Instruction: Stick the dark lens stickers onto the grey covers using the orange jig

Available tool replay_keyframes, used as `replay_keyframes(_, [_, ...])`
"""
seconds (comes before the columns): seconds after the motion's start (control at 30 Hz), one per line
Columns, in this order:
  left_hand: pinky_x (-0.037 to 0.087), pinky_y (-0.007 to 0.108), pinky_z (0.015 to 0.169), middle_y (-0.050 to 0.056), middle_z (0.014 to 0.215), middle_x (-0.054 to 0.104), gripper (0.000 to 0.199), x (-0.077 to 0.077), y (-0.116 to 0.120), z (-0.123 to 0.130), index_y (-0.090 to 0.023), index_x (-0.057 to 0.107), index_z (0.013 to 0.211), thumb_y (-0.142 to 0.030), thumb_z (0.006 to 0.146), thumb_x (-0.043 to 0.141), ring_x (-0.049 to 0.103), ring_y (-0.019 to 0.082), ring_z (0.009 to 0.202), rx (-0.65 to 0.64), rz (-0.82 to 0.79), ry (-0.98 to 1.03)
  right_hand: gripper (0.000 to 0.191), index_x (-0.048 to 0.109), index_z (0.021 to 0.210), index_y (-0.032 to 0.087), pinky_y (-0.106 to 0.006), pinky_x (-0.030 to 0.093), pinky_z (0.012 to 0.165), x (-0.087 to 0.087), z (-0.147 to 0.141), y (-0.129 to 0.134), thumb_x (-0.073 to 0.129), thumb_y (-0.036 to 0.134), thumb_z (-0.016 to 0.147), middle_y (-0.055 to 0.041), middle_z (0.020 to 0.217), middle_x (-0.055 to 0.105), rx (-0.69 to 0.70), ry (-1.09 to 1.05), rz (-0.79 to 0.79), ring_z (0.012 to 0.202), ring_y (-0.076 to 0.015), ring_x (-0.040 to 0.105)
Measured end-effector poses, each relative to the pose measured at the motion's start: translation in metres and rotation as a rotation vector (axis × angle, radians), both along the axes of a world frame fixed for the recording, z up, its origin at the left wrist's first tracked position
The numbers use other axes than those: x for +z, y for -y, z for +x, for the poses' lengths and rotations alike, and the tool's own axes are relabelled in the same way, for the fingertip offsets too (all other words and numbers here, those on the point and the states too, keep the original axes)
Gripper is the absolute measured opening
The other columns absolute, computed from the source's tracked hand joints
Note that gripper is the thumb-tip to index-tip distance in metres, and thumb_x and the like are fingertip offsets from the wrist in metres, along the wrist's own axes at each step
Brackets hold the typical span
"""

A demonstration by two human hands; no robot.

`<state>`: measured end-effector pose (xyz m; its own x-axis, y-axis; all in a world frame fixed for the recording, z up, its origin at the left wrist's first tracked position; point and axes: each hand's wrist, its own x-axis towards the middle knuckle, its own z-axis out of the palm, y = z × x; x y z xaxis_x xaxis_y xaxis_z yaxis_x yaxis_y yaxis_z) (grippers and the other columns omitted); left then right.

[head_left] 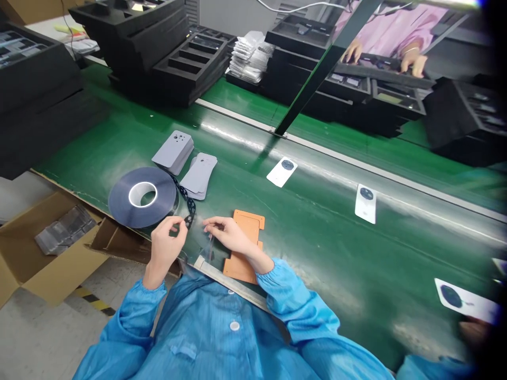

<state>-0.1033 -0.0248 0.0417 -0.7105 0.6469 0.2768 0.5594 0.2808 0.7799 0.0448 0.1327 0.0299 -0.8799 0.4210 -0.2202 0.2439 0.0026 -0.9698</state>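
At the front edge of the green table, my left hand [168,243] is closed in a pinch at the end of a strip of black stickers [190,205]. The strip comes off a large roll of film [119,198] with a white core. My right hand [227,233] has thumb and forefinger pinched together just right of the strip. A thin clear, reddish-edged piece hangs below those fingertips, too fine to name. Under my right wrist lies an orange fixture plate [247,227], partly hidden by the hand. Beyond the roll sit two stacks of grey phone back panels [174,149].
White phone back panels [282,172] lie spaced along the table, and a co-worker's hand [473,330] touches one at right. Black foam trays [190,63] are stacked behind. An open cardboard box [35,264] stands lower left. Across the table, a person in pink handles trays.
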Motion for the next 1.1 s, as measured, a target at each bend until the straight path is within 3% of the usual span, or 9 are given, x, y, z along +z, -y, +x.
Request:
replay_keyframes(0.13, [0.059,0.027,0.071,0.005,0.085,0.077,0.016,0.012,0.009,-0.012,-0.018,0.068,0.093,-0.033,0.092,0.064,0.075,0.018,0.074,0.186,0.102,0.226,0.03,0.075,0.118,0.014,-0.028,0.056,0.076,0.001,0.001,0.003,0.061,0.022,0.093,-0.0085,0.102,0.08,-0.026,0.031,0.046,0.078,-0.0149,0.072])
replay_keyframes(0.2, [0.059,0.027,0.067,0.004,0.081,0.076,0.017,0.02,0.01,-0.013,-0.018,0.067,0.091,-0.034,0.09,0.066,0.074,0.017,0.068,0.186,0.143,0.315,0.03,0.077,0.117,0.014,-0.029,0.056,0.078,0.006,0.002,0.005,0.065,0.027,0.093,-0.0088,0.102,0.081,-0.023,0.039,0.096,0.082,-0.0166,0.072])
replay_keyframes(0.3, [0.057,0.027,0.06,0.002,0.077,0.076,0.02,0.03,0.002,-0.008,-0.018,0.065,0.092,-0.037,0.089,0.069,0.073,0.017,0.061,0.065,0.161,0.477,0.032,0.079,0.114,0.016,-0.032,0.056,0.083,0.015,0.005,0.003,0.068,0.039,0.094,-0.0098,0.111,0.08,-0.095,0.011,0.138,0.092,-0.0197,0.073])
replay_keyframes(0.47, [0.054,0.026,0.053,0.004,0.074,0.076,0.023,0.035,-0.029,0.019,-0.017,0.064,0.088,-0.039,0.086,0.071,0.074,0.019,0.057,-0.161,0.058,0.618,0.04,0.079,0.116,0.016,-0.035,0.06,0.085,0.022,0.028,-0.01,0.07,0.046,0.09,-0.0099,0.105,0.081,-0.28,-0.091,-0.07,0.09,-0.0206,0.076])
replay_keyframes(0.67, [0.056,0.025,0.057,0.004,0.071,0.074,0.027,0.008,-0.064,0.06,-0.017,0.067,0.089,-0.044,0.088,0.068,0.073,0.018,0.061,-0.392,-0.086,0.674,0.033,0.082,0.103,0.016,-0.036,0.062,0.083,0.01,0.081,-0.018,0.077,0.04,0.08,-0.0099,0.094,0.082,-0.513,-0.049,-0.029,0.085,-0.0218,0.076])
replay_keyframes(0.77, [0.056,0.026,0.061,0.005,0.077,0.075,0.025,-0.011,-0.073,0.071,-0.018,0.07,0.092,-0.042,0.091,0.064,0.072,0.016,0.065,-0.417,-0.121,0.574,0.032,0.082,0.101,0.016,-0.033,0.061,0.077,-0.001,0.103,-0.02,0.075,0.039,0.08,-0.0105,0.092,0.082,-0.639,0.024,0.047,0.08,-0.0207,0.075])
replay_keyframes(0.87, [0.051,0.024,0.06,0.005,0.082,0.073,0.019,-0.024,-0.078,0.073,-0.019,0.071,0.093,-0.033,0.095,0.059,0.068,0.015,0.069,-0.416,-0.133,0.313,0.034,0.082,0.103,0.015,-0.032,0.059,0.075,-0.013,0.111,-0.022,0.072,0.04,0.081,-0.0106,0.092,0.081,-0.76,0.09,0.109,0.076,-0.0189,0.072])
replay_keyframes(0.97, [0.052,0.025,0.068,0.005,0.091,0.072,0.017,-0.028,-0.078,0.074,-0.019,0.071,0.099,-0.026,0.097,0.056,0.065,0.014,0.074,-0.474,-0.118,0.105,0.035,0.082,0.106,0.015,-0.032,0.058,0.076,-0.022,0.108,-0.023,0.07,0.038,0.082,-0.0104,0.096,0.081,-0.811,0.111,0.139,0.075,-0.0179,0.069])
replay_keyframes(1.1, [0.056,0.029,0.086,0.008,0.112,0.072,0.022,-0.032,-0.073,0.075,-0.021,0.069,0.115,-0.023,0.1,0.053,0.07,0.017,0.091,-0.563,-0.129,0.025,0.033,0.082,0.107,0.016,-0.031,0.056,0.075,-0.025,0.099,-0.02,0.067,0.034,0.084,-0.0077,0.09,0.08,-0.804,0.158,0.191,0.073,-0.0169,0.067])
